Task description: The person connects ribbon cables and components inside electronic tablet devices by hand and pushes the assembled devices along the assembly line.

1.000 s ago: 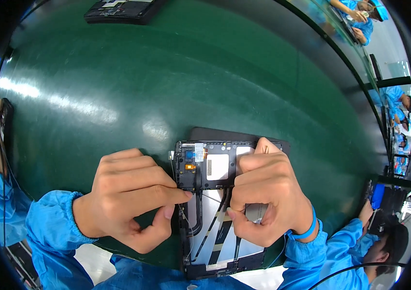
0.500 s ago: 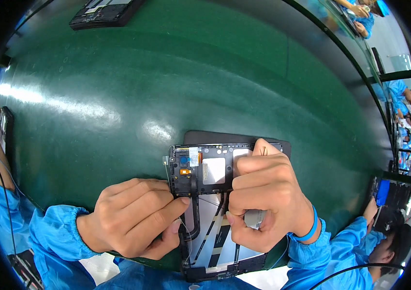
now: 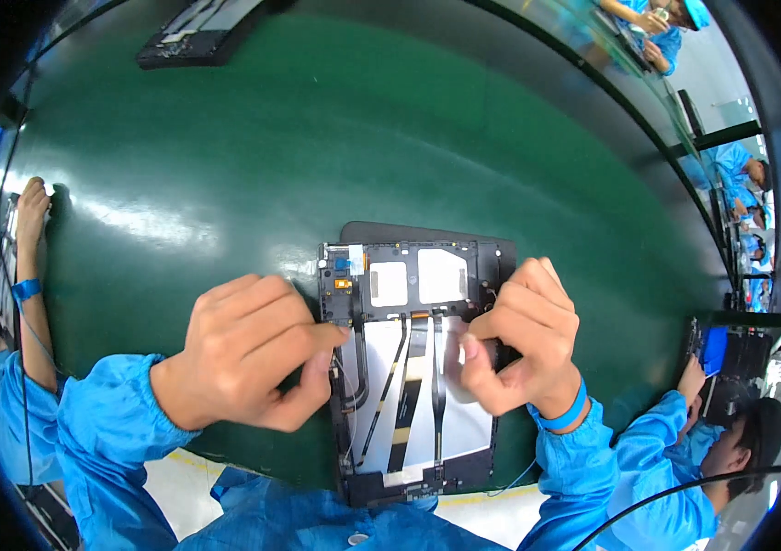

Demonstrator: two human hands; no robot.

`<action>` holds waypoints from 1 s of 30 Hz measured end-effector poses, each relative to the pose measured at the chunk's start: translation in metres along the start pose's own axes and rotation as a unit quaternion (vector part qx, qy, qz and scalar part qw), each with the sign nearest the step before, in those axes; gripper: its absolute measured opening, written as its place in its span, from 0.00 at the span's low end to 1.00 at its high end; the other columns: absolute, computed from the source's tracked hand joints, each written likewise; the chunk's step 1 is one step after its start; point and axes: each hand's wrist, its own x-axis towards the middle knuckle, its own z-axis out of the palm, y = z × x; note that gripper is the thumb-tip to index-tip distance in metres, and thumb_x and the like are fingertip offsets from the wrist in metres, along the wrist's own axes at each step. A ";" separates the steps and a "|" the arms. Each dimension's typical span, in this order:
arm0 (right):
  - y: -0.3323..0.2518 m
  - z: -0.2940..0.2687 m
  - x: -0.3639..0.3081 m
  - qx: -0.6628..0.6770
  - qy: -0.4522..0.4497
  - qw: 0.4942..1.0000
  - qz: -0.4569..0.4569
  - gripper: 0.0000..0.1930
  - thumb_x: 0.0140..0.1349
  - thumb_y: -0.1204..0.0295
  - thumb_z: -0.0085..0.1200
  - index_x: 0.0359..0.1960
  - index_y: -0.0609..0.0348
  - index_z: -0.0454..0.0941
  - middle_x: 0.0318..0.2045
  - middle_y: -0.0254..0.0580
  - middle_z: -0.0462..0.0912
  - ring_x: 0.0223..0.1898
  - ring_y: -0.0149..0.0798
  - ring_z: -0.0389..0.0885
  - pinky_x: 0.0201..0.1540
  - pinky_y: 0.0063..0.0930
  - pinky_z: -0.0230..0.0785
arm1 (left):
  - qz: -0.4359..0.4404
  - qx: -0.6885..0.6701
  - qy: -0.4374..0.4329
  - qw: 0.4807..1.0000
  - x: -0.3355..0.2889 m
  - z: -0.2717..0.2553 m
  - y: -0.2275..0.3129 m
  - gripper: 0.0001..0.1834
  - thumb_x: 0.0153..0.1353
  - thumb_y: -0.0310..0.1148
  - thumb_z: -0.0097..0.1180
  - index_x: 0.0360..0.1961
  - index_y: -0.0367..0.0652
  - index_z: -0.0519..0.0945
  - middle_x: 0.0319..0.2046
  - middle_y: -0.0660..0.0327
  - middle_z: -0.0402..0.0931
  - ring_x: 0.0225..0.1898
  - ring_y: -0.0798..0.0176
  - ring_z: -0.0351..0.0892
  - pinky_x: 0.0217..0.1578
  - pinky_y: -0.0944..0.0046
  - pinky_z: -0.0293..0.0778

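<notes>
An opened tablet (image 3: 469, 404) lies in front of me, with a black upper section and a silver panel crossed by dark flat cables (image 3: 413, 386). Two white stickers (image 3: 389, 285) and a small orange connector (image 3: 343, 284) show on the upper section. My left hand (image 3: 257, 354) is closed at the tablet's left edge, thumb and forefinger together beside a thin wire (image 3: 340, 372); what they grip is hidden. Over the right edge, my right hand (image 3: 528, 340) has curled fingers, thumb close to forefinger; I cannot make out anything between them.
Under the tablet's far end lies a dark flat panel (image 3: 427, 232). Another opened device (image 3: 193, 41) rests at the far left of the green table (image 3: 271, 147). Co-workers' arms (image 3: 32, 312) reach in at left, and a person (image 3: 730, 459) works at right. A black cable (image 3: 675, 505) crosses the lower right.
My right hand has moved off the tablet's upper section toward its right edge, uncovering the second white sticker and more of the silver panel. My left hand stays by the left edge.
</notes>
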 end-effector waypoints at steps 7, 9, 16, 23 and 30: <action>-0.017 0.002 -0.044 0.088 0.093 0.974 0.185 0.04 0.57 0.78 0.63 0.25 0.60 0.81 0.23 0.40 0.74 0.27 0.41 0.71 0.33 0.35 0.62 | 0.096 -0.019 -0.006 0.995 0.012 0.004 -0.006 0.12 0.43 0.27 0.67 0.33 0.44 0.90 0.31 0.63 0.79 0.33 0.55 0.79 0.33 0.54 0.74; -0.022 0.004 -0.039 0.105 0.103 0.965 0.217 0.05 0.59 0.79 0.62 0.26 0.63 0.79 0.23 0.40 0.76 0.28 0.39 0.74 0.34 0.32 0.66 | 0.133 -0.002 0.001 0.991 0.027 0.009 -0.005 0.12 0.44 0.28 0.67 0.33 0.45 0.91 0.35 0.63 0.82 0.38 0.54 0.81 0.39 0.52 0.76; -0.005 0.013 -0.052 0.203 0.140 0.926 0.287 0.06 0.60 0.79 0.61 0.28 0.66 0.78 0.25 0.38 0.78 0.30 0.33 0.75 0.36 0.30 0.67 | 0.139 -0.004 -0.066 0.988 0.027 0.027 0.002 0.17 0.51 0.40 0.67 0.40 0.48 0.96 0.60 0.50 0.85 0.63 0.43 0.80 0.65 0.39 0.71; -0.005 0.014 -0.047 0.200 0.150 0.923 0.292 0.08 0.62 0.79 0.63 0.27 0.65 0.77 0.24 0.33 0.76 0.27 0.26 0.70 0.32 0.26 0.63 | 0.119 -0.034 -0.138 0.983 0.030 0.030 0.020 0.35 0.64 0.55 0.61 0.71 0.59 0.88 0.71 0.44 0.76 0.68 0.38 0.75 0.74 0.33 0.63; -0.004 0.014 -0.049 0.201 0.155 0.914 0.317 0.09 0.61 0.79 0.64 0.25 0.63 0.77 0.22 0.29 0.73 0.25 0.23 0.67 0.29 0.25 0.59 | 0.118 -0.036 -0.132 0.984 0.031 0.036 0.022 0.31 0.65 0.56 0.62 0.59 0.47 0.91 0.74 0.40 0.72 0.73 0.35 0.71 0.75 0.31 0.60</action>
